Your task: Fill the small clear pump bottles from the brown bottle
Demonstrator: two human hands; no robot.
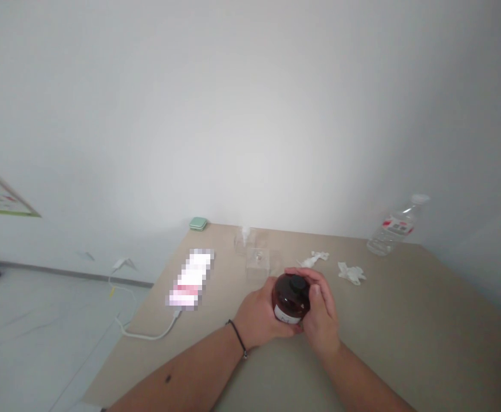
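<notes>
Between my two hands is a dark brown bottle [285,296] with a black top [298,283] and a white label [287,315] facing me. My left hand [256,315] wraps its left side, with the thumb along the near lower edge. On the right side, my right hand [324,312] curls around the bottle, its fingers behind and its thumb close to the black top. Just beyond the bottle stands a clear square box [257,264]. Behind that box is another clear container [244,239] with something white at its top.
A phone [191,278] with a white charging cable [147,337] lies at left. A small green case [198,223] sits at the table's back left corner. Crumpled tissues [314,259] [351,273] lie behind my right hand. A clear water bottle [396,226] stands at back right, by the wall.
</notes>
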